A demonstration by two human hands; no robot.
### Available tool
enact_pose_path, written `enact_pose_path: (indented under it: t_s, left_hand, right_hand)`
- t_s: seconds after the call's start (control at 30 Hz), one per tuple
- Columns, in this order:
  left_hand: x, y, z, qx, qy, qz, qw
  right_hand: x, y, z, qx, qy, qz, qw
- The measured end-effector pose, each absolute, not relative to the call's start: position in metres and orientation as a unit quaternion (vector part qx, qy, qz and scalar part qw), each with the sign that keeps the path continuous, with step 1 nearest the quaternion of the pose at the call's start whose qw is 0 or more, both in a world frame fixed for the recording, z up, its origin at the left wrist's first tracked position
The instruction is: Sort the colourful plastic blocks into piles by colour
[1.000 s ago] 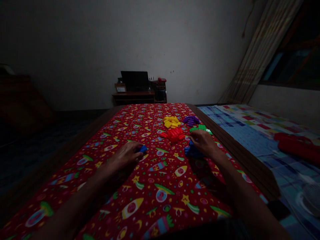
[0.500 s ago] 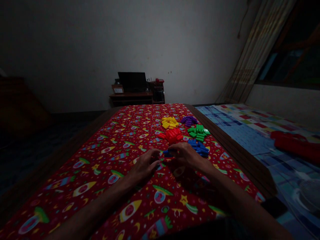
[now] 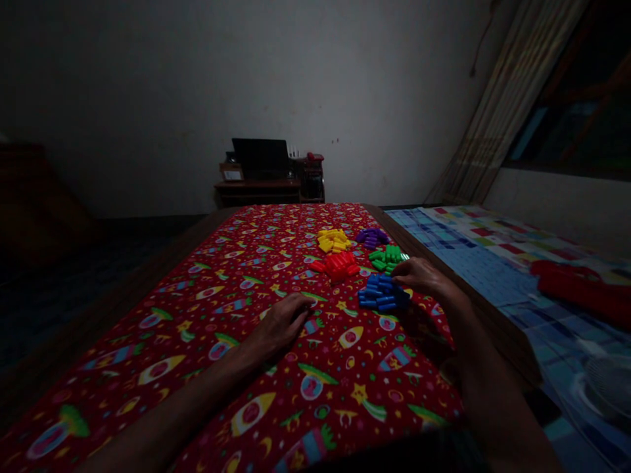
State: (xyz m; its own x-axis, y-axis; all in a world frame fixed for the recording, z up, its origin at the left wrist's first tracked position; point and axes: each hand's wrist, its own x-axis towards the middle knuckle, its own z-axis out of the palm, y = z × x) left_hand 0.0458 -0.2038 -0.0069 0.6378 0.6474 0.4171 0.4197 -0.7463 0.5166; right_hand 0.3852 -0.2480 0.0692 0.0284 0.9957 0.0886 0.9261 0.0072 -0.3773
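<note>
My right hand reaches the upper right edge of a pile of short blue plastic tubes. Its fingers are bent and close together against a blue tube there; the fingertips are partly hidden. My left hand rests low on the red patterned cloth, left of the piles. Its fingers lie loosely bent, the thumb a little apart, and I see nothing held in it. Just beyond the blue pile are green pieces, partly behind my right hand. Red pieces lie to the upper left of the blue ones.
Yellow pieces and purple pieces form two piles farther back. A dark screen stands on a low desk by the wall. Blue checked bedding lies to the right, with a fan near the edge.
My right hand has moved right, from the blue piece near my left hand to the far side of the blue pile. The blue pile now shows more fully. My left hand has lowered slightly.
</note>
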Motion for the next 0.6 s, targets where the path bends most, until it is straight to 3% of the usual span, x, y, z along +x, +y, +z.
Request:
enact_pose_path:
  t_s: [0.17,0.37,0.47,0.6]
  left_hand:
    - [0.046,-0.204,-0.008,0.888,0.293,0.301,0.189]
    - [0.045,-0.202,0.0,0.893,0.299,0.291,0.17]
    - [0.024,-0.184,0.009,0.898,0.321,0.28,0.104]
    - [-0.031,-0.142,0.013,0.831,0.457,0.316,-0.019]
  right_hand:
    - [0.385,-0.248,0.069,-0.698,-0.687,0.075,0.19]
    - [0.397,-0.243,0.066,-0.71,-0.609,-0.046,0.351]
    - [0.408,-0.236,0.057,-0.736,-0.533,-0.121,0.399]
    - [0.428,-0.229,0.035,-0.78,-0.457,-0.173,0.392]
